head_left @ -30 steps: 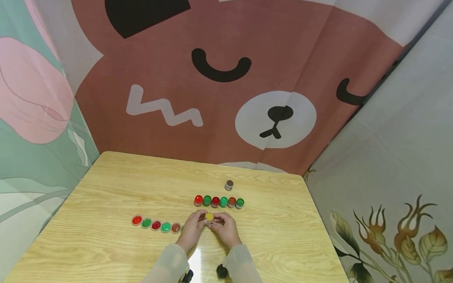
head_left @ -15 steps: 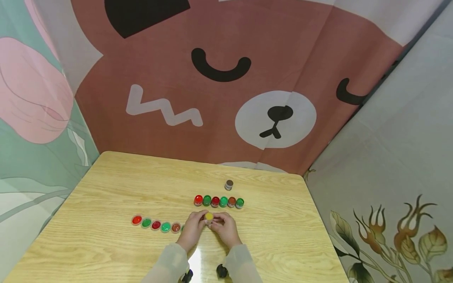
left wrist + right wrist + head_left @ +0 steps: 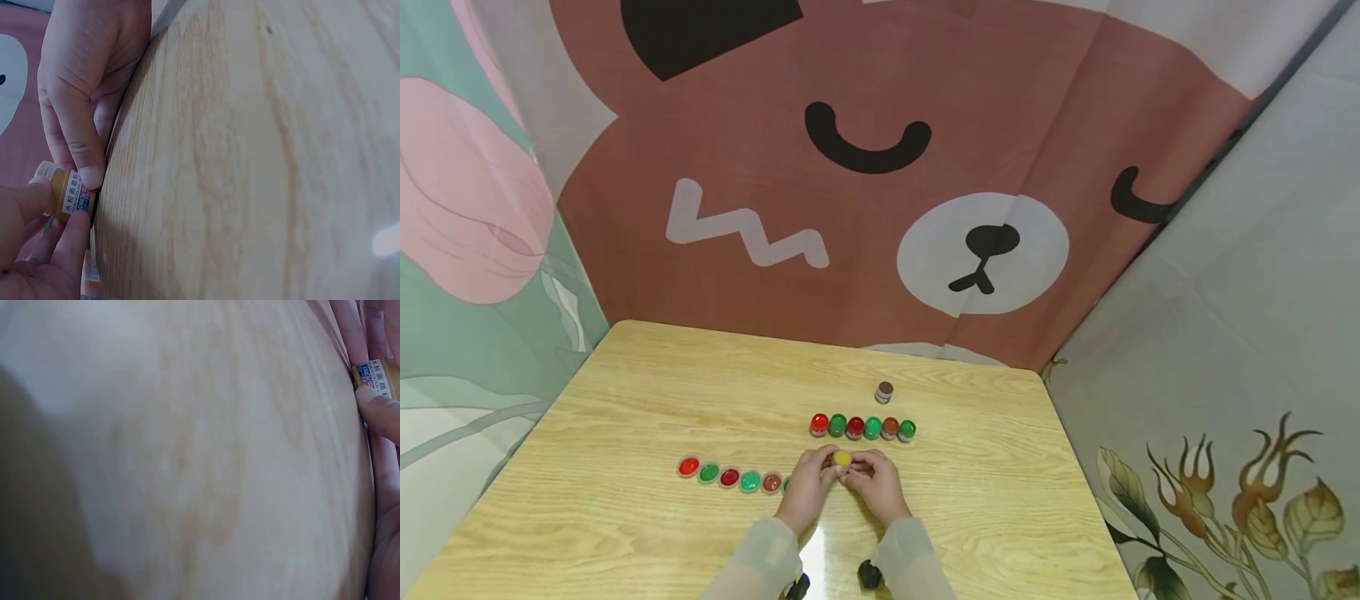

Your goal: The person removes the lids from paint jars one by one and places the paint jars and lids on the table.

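In the head view my left hand and right hand meet over the table around a small yellow paint jar. Fingers and thumbs of both hands pinch the jar from its two sides. The left wrist view shows the jar lying sideways in that picture, its printed label partly covered by fingertips. At the right edge of the right wrist view, a thumb presses on the label of the same jar. Whether its lid is loose or tight cannot be told.
Beyond the hands stands a row of several paint jars in reds, greens and brown. A brown-topped jar is behind them. Several round paint-coloured lids line up at the left; my left hand covers the end of that row.
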{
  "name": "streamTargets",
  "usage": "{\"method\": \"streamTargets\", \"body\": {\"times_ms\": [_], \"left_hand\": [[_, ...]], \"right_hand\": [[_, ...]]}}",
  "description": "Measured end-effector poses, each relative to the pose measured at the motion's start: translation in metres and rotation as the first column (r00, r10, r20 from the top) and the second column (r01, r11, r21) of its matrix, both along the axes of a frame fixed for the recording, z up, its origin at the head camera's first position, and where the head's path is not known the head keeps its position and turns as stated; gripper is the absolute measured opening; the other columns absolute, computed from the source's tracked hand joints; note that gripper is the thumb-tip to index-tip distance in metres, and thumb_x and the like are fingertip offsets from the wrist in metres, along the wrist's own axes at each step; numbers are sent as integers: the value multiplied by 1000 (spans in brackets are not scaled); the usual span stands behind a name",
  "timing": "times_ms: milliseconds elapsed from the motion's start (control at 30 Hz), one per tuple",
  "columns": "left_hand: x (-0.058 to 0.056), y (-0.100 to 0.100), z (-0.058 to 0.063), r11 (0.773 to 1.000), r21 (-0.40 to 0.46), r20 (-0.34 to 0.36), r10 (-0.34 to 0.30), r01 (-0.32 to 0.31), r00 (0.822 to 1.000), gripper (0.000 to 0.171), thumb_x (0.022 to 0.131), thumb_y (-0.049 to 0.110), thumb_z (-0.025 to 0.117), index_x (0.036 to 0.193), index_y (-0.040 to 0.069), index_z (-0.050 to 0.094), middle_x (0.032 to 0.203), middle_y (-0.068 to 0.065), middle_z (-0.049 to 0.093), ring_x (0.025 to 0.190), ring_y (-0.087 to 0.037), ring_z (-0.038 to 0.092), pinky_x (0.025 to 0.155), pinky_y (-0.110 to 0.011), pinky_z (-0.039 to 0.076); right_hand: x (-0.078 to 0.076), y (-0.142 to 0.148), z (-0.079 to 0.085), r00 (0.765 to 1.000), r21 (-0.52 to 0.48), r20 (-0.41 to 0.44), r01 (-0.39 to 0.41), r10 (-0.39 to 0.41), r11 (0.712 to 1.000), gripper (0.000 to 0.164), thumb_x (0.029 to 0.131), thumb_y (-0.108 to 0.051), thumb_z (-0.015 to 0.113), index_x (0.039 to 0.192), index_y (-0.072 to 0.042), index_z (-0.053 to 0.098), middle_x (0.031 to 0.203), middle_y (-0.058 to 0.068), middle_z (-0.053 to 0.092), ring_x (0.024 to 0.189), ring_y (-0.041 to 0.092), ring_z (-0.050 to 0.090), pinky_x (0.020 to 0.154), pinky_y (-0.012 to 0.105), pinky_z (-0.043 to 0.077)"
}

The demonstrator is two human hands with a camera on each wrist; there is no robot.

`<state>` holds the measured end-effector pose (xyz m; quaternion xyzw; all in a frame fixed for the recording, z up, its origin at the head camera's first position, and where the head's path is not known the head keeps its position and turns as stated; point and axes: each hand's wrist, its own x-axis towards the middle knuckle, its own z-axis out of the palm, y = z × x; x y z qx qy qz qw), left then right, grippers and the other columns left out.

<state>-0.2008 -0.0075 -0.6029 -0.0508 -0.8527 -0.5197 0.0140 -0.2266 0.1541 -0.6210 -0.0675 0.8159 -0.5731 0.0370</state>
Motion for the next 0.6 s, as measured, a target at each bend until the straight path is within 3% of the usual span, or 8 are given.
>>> {"method": "streamTargets", "body": {"times_ms": [600], "left_hand": [[-5,2,-2,998,59,46,32,-35,998,24,98,15,68,118,3,60,114,-15,60,109,-34,63,94,-48,55]], "right_hand": [[-1,0,-1,1000,2,20,8,-8,1000,23,85,-1,80,107,-2,74,106,5,65,94,16,64,81,20,57]]}}
